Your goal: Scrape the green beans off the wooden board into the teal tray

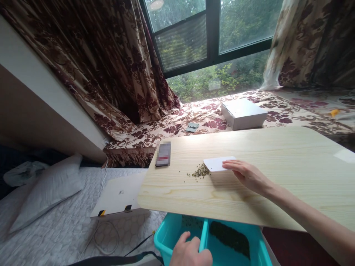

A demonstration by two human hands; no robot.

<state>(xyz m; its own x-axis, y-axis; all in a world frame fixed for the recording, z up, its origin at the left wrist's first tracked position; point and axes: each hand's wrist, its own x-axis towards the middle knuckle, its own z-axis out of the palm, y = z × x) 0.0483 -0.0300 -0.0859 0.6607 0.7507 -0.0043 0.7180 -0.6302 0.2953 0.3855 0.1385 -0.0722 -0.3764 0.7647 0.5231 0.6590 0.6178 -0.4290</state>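
Note:
My right hand (245, 175) pinches a thin white card (217, 163) just above the wooden tabletop. The card's left edge meets a small pile of greenish-brown grains (201, 171), with a few loose ones scattered to the left. Below the table's front edge is a turquoise two-part bin (158, 240). My left hand (191, 252) is closed on its middle divider, the fingers curled and partly cut off by the frame. Dark, fine material (230, 238) lies in the bin's right compartment; some small grains are in the left one.
The wooden tabletop (277, 155) bears a grey packet (163, 154) near its left corner. Behind it, on the floral window seat, are a white box (244, 112) and a folded grey cloth (192, 127). A bed with a white box (119, 194) and cables is at left.

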